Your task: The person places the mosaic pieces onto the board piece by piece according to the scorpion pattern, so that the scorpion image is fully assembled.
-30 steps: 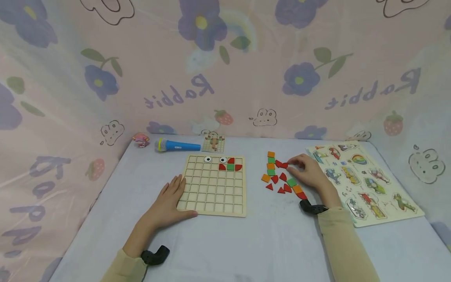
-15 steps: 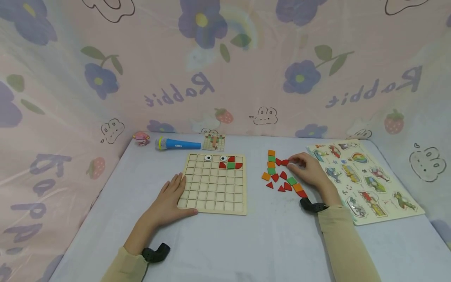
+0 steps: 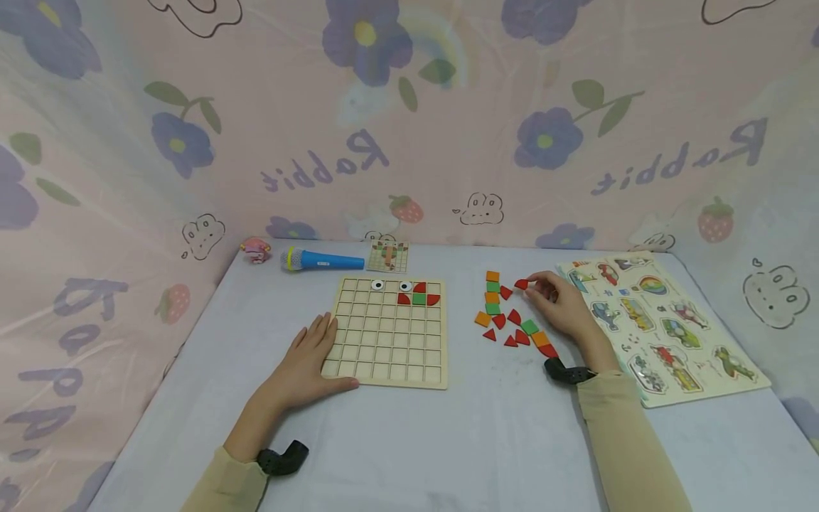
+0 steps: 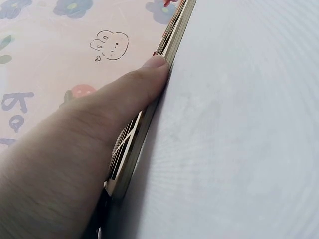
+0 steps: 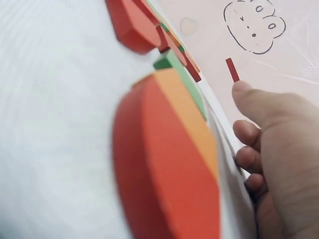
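Observation:
My left hand rests at the left side of a square wooden grid board, fingers spread along its edge and thumb at its near corner. In the left wrist view the thumb lies against the board's side. Between thumb and index finger, my right hand pinches a red quarter-circle tile, which appears edge-on in the right wrist view. The board carries two eye discs, a green square and three red tiles near its top right.
Loose orange, green and red tiles lie between board and right hand. A picture puzzle board lies at the right. Behind the grid board are a blue toy microphone, a small pattern card and a pink figurine.
The pinched red tile has come away from the red piece beside it, moving slightly up and to the right with my right hand. My left hand has stayed at the board.

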Available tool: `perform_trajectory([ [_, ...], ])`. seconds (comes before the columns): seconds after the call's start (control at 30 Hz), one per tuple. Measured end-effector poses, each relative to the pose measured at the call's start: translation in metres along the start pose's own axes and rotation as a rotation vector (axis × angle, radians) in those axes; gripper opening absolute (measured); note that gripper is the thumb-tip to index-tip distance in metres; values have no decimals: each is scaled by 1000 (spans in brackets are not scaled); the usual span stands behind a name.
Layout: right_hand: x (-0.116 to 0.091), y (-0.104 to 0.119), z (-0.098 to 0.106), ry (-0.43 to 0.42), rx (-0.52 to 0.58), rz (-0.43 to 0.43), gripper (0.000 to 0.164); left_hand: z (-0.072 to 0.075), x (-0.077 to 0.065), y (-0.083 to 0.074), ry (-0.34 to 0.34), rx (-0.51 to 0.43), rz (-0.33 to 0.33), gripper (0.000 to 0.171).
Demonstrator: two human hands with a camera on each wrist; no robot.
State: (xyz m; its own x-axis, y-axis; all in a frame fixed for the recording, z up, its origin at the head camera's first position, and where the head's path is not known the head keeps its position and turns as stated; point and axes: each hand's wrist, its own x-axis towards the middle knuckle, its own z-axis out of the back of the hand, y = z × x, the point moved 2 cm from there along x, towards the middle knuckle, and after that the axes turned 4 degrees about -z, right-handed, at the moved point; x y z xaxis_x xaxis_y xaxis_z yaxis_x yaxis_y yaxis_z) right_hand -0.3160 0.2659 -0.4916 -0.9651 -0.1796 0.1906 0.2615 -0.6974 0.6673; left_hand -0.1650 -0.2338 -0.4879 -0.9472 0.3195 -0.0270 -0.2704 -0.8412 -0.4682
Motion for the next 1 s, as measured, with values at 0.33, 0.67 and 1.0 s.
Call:
perform_trajectory([
  [0.33,2,12,5,41,27,-72,36,0,1,1,2,5,5,129],
  [0.67,8,74,13,75,135,-117,42,1,1,0,0,-3,5,129],
  [1.0,8,167,-59,152,121,26,29,-1,1,-1,7,-1,7,130],
])
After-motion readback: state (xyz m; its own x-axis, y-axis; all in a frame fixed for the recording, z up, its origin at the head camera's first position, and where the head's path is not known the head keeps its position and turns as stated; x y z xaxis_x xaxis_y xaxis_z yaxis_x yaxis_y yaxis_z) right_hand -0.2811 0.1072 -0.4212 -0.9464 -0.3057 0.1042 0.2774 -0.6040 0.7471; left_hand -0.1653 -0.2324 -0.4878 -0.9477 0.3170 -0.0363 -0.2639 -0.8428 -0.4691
